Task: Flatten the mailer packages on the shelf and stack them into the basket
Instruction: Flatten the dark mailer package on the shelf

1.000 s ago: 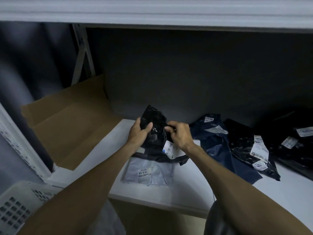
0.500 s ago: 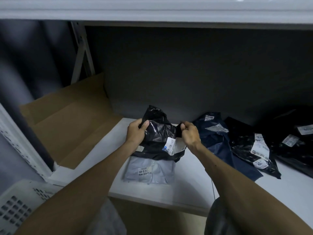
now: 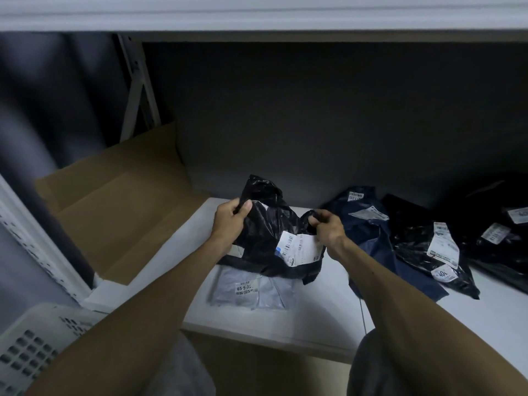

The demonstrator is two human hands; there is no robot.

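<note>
Black crinkled plastic is bunching between the two hands: the black mailer [image 3: 265,224] is being held upright over the shelf [image 3: 314,318], and its lower edge is hanging down over a grey mailer [image 3: 251,290] that is lying flat near the shelf's front edge. The left grip [image 3: 231,217] is clasping the black mailer's upper left side, with the thumb pressing across the front of the film. The right grip [image 3: 328,227] is pinching a fold at its right edge with curled fingers. A white label [image 3: 300,248] is showing on the lower right face of the held package, just beside the right grip. To the right, a navy mailer [image 3: 368,224] is lying crumpled on the shelf. Past it a glossy mailer [image 3: 414,241] is carrying several white labels, and a further dark mailer [image 3: 500,224] is lying at the far right, partly cut off by the frame. Brown cardboard [image 3: 114,212] is leaning at the shelf's left end. The white perforated basket [image 3: 31,347] is sitting at the lower left, below the shelf's front edge; its inside is not showing.
</note>
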